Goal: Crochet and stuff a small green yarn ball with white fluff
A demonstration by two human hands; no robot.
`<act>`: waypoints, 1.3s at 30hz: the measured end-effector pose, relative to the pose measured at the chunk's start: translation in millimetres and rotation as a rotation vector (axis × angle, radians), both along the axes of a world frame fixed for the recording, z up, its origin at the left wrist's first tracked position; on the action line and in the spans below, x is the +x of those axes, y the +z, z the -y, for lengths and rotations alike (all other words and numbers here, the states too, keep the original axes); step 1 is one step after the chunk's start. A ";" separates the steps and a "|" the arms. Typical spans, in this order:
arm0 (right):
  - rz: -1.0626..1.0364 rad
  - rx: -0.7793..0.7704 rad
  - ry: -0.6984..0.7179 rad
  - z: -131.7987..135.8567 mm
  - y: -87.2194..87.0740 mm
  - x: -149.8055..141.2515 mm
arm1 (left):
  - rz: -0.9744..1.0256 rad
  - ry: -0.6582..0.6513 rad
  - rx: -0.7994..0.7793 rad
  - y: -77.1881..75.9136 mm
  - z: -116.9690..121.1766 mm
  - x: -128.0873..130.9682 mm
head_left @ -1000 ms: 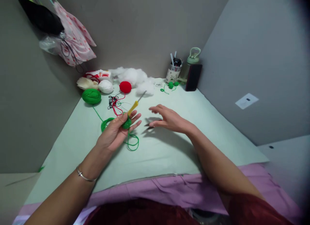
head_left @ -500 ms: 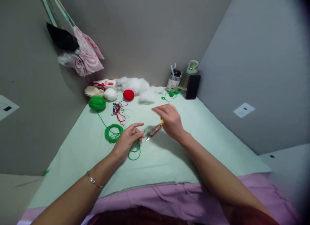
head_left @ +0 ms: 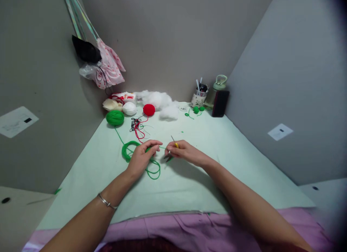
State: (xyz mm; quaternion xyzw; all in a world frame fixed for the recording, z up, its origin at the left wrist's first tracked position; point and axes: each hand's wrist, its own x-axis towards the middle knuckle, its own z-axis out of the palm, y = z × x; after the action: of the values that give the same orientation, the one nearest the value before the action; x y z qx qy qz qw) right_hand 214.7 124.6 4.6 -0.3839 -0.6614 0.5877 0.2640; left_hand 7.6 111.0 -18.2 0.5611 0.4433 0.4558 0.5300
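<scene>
My left hand (head_left: 143,156) is closed in a pinch on green yarn, beside a loose coil (head_left: 125,152) lying on the cloth. Slack green loops (head_left: 155,172) hang out below its fingers. A short green strand (head_left: 162,147) runs across toward my right hand (head_left: 182,151), whose fingers are closed too. Small thread snips (head_left: 168,157) point down and left from under that hand, partly hidden by the fingers. A thin metal shaft with a yellow handle, like a crochet hook (head_left: 175,141), sticks up from the same grip. Further back sits a green yarn ball (head_left: 115,118), linked to the coil.
Along the back are a red yarn ball (head_left: 149,110), a white ball (head_left: 129,108), white stuffing (head_left: 157,100), a pen cup (head_left: 199,98), a bottle (head_left: 215,89) and a phone (head_left: 221,103). Tangled black thread (head_left: 135,124) lies behind my left hand. Walls stand on both sides.
My right hand has come down and closer to my left, and its raised fingers have curled in. The snips have tucked under it and the hook's shaft now points upward. The view has shifted slightly.
</scene>
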 end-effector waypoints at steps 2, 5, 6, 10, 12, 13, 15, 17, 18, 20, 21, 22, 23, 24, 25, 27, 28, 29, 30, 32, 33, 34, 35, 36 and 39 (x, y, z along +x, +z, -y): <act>-0.043 -0.029 -0.084 -2.9 0.1 1.5 | -0.041 -0.017 0.027 1.8 -0.6 -1.1; -0.093 -0.095 -0.181 -3.6 -0.9 -1.1 | -0.083 -0.054 0.056 5.8 1.1 1.5; -0.101 -0.112 -0.195 -2.9 -1.2 -2.7 | -0.093 -0.055 0.061 7.1 1.4 2.7; -0.111 -0.140 -0.204 0.6 0.0 -8.2 | -0.100 -0.013 0.050 6.8 -1.7 3.6; -0.117 -0.163 -0.202 0.9 1.6 -8.5 | -0.079 -0.014 0.017 2.6 -4.8 1.5; -0.122 -0.177 -0.202 0.5 2.4 -7.9 | -0.063 -0.027 -0.011 -0.1 -6.1 0.1; -0.140 -0.195 -0.215 -1.1 3.9 -5.2 | -0.017 -0.070 -0.084 -5.1 -7.8 -2.5; -0.169 -0.198 -0.236 -3.1 5.1 -1.3 | 0.054 -0.121 -0.153 -7.7 -8.2 -4.0; -0.184 -0.198 -0.245 -4.2 5.5 0.8 | 0.101 -0.141 -0.176 -7.7 -8.1 -4.3; -0.217 -0.197 -0.261 -6.5 5.7 4.3 | 0.197 -0.176 -0.203 -5.9 -7.5 -4.4; -0.235 -0.196 -0.271 -7.7 5.4 5.8 | 0.237 -0.195 -0.214 -4.6 -7.1 -4.2; -0.252 -0.195 -0.282 -8.9 5.0 7.0 | 0.268 -0.215 -0.226 -3.3 -6.7 -4.0; -0.267 -0.194 -0.293 -10.0 4.5 8.1 | 0.292 -0.234 -0.240 -2.3 -6.3 -3.7; -0.280 -0.194 -0.303 -11.1 3.8 9.0 | 0.311 -0.246 -0.252 -1.6 -5.8 -3.3; -0.290 -0.194 -0.310 -12.1 3.2 9.8 | 0.328 -0.251 -0.262 -1.3 -5.4 -2.8; -0.302 -0.198 -0.315 -13.1 2.2 10.9 | 0.360 -0.237 -0.271 -1.6 -4.4 -1.6; -0.306 -0.200 -0.314 -13.2 1.9 11.1 | 0.372 -0.225 -0.274 -2.1 -4.1 -1.1; -0.308 -0.203 -0.311 -13.0 1.7 11.1 | 0.380 -0.213 -0.278 -2.6 -3.8 -0.8; -0.310 -0.206 -0.306 -12.6 1.5 10.9 | 0.387 -0.202 -0.283 -3.0 -3.7 -0.8; -0.311 -0.210 -0.297 -11.5 1.3 10.3 | 0.401 -0.186 -0.299 -3.5 -3.9 -1.5; -0.312 -0.211 -0.293 -11.1 1.1 10.0 | 0.409 -0.186 -0.311 -3.5 -4.1 -2.2; -0.311 -0.212 -0.290 -10.8 0.9 9.9 | 0.417 -0.193 -0.326 -3.3 -4.4 -3.0; -0.311 -0.211 -0.290 -10.7 0.6 9.9 | 0.428 -0.206 -0.342 -3.0 -4.7 -3.7; -0.310 -0.210 -0.292 -10.7 0.4 10.0 | 0.439 -0.224 -0.357 -2.7 -5.1 -4.5; -0.304 -0.197 -0.305 -11.5 -0.6 10.8 | 0.481 -0.262 -0.378 -2.2 -6.8 -6.4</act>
State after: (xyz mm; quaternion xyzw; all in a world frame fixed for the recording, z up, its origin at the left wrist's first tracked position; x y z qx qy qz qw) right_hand 225.5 136.1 4.0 -0.4103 -0.4877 0.6540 0.4077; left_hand 1.2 117.9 -20.4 0.3814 0.3064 0.4130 0.7682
